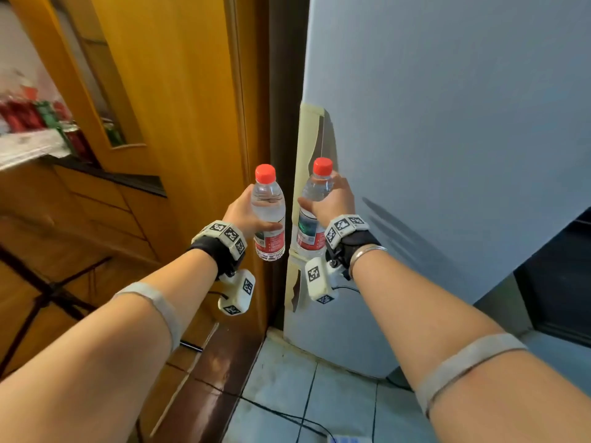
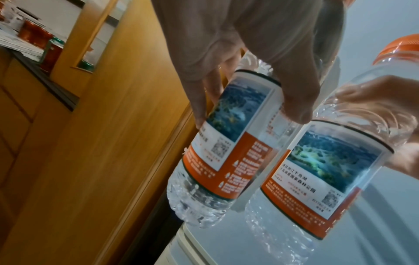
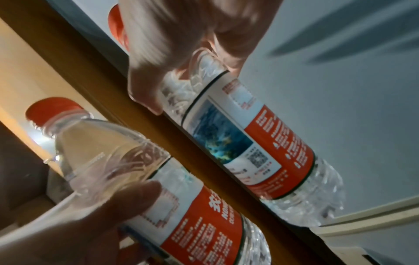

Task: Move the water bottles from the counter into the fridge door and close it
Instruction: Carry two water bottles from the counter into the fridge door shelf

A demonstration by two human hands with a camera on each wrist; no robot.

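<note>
The left grip (image 1: 244,212) is wrapped round the clear upper body of a clear plastic water bottle with a red screw cap and a red-and-white paper label (image 1: 269,215), thumb across the front just above the label, fingers behind. The right grip (image 1: 332,199) holds a second clear plastic water bottle with the same red cap and label (image 1: 313,212) the same way, thumb on the near side, fingers round the shoulder. Both bottles stand upright at the centre of the head frame, side by side and slightly apart, their bases hanging in the air.

In the left wrist view the left fingers (image 2: 294,100) press down to the label's top edge and the other bottle (image 2: 322,175) lies just to its right. In the right wrist view the right thumb (image 3: 145,93) lies on the ribbed plastic above the label.

Just behind the right bottle, filling the right half of the head frame, is the pale grey-blue fridge door (image 1: 447,155), which looks shut, though its edge is partly hidden by the bottle and a cream strip (image 1: 308,132). Left of centre stands an orange-brown wooden panel (image 1: 179,107). At the far upper left, a dark-edged table (image 1: 137,182) carries blurred red and green cans (image 1: 28,115).
</note>
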